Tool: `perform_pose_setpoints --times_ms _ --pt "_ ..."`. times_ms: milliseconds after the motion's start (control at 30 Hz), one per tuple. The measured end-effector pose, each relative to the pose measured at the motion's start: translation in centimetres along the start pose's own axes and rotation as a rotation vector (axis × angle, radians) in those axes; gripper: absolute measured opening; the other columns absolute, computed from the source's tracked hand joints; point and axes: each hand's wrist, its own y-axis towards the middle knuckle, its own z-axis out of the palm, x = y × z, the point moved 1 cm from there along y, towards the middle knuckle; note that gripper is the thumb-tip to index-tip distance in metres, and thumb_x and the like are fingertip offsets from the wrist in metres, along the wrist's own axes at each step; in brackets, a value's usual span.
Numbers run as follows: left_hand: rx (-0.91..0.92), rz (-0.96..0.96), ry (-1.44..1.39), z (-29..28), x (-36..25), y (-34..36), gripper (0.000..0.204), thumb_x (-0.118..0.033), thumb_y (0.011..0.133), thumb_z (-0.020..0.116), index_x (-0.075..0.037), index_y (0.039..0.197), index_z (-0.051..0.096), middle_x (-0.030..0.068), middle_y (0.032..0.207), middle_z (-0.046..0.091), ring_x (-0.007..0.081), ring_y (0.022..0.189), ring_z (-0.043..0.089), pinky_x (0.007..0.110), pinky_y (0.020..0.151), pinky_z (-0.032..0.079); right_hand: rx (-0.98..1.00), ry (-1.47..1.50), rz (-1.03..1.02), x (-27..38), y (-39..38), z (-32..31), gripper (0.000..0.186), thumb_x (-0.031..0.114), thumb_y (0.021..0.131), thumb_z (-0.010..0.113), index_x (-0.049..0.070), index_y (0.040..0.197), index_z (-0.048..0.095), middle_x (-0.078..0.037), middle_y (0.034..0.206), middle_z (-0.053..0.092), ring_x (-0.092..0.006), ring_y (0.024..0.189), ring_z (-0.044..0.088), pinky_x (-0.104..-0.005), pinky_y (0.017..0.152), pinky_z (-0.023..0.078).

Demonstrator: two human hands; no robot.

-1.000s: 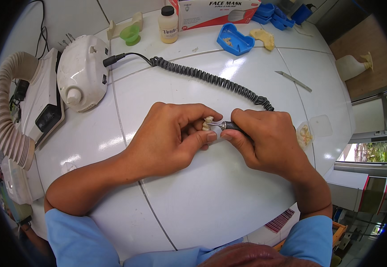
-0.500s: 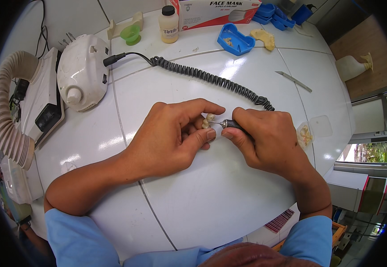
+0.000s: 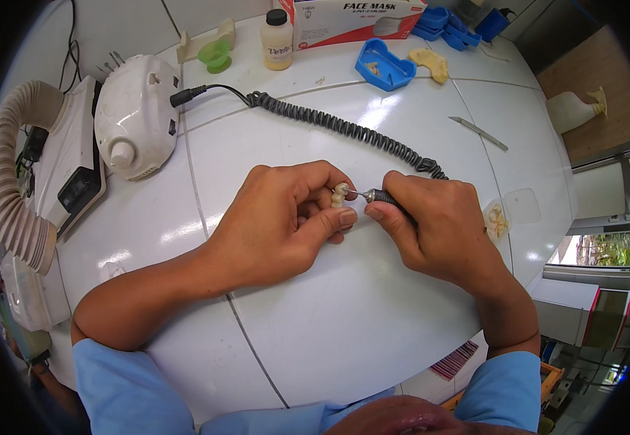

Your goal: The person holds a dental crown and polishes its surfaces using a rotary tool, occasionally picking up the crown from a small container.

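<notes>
Between the thumb and fingers of my left hand (image 3: 275, 228) is a small off-white dental bridge (image 3: 339, 195), pinched and standing roughly upright. My right hand (image 3: 441, 228) is closed around a dark rotary handpiece (image 3: 382, 196) with a metal collar. A thin bur (image 3: 357, 192) sticks out of the handpiece toward the left, its tip at the upper part of the bridge; whether it touches cannot be told. From the handpiece, a coiled black cord (image 3: 336, 127) runs back to a white control unit (image 3: 134, 119) at the left.
A white machine with a ribbed hose (image 3: 7, 167) stands far left. Along the back are a green cup (image 3: 215, 56), a bottle (image 3: 277, 43), a mask box (image 3: 358, 22), a blue tray (image 3: 384, 67) and a yellowish cast (image 3: 429, 64). A knife (image 3: 478, 133) and a clear container (image 3: 498, 220) lie right.
My left index finger has bent inward, and the bridge has turned more upright, showing more of itself. The bur and my right hand have shifted slightly.
</notes>
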Motion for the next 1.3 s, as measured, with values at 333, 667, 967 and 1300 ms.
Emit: perform_pose_setpoints --times_ms 333,667,967,1300 --pt "-0.055 0.059 0.099 -0.14 0.11 0.12 0.032 -0.005 0.106 0.082 0.009 0.134 0.075 0.0055 0.095 0.081 0.0076 0.088 0.077 0.025 0.079 0.06 -0.023 0.011 -0.006 0.02 -0.07 0.0 0.036 0.038 0.11 0.075 0.008 0.091 0.066 -0.009 0.074 0.071 -0.0353 0.062 0.07 -0.0491 0.055 0.051" --pt "-0.031 -0.005 -0.072 -0.2 -0.2 0.09 0.035 -0.01 0.112 0.077 0.008 0.141 0.072 0.0093 0.109 0.084 0.0099 0.101 0.079 0.025 0.085 0.061 -0.02 0.016 -0.008 -0.02 -0.08 -0.09 0.034 0.038 0.109 0.076 0.008 0.093 0.067 -0.009 0.074 0.071 -0.035 0.062 0.071 -0.0479 0.056 0.052" --pt "-0.042 0.064 -0.023 -0.13 0.53 0.14 0.031 -0.006 0.11 0.078 0.009 0.138 0.073 0.0095 0.108 0.084 0.0103 0.1 0.079 0.026 0.086 0.061 -0.027 0.024 -0.012 -0.11 -0.15 -0.06 0.033 0.037 0.108 0.077 0.009 0.093 0.068 -0.009 0.074 0.071 -0.0349 0.062 0.071 -0.0476 0.056 0.053" --pt "-0.03 0.071 0.03 -0.05 0.3 0.19 0.028 -0.005 0.11 0.076 0.009 0.135 0.073 0.0079 0.102 0.082 0.0099 0.095 0.077 0.026 0.084 0.061 -0.021 0.016 -0.005 -0.03 -0.23 -0.2 0.032 0.036 0.107 0.077 0.009 0.092 0.069 -0.009 0.074 0.071 -0.0351 0.061 0.07 -0.0486 0.056 0.052"
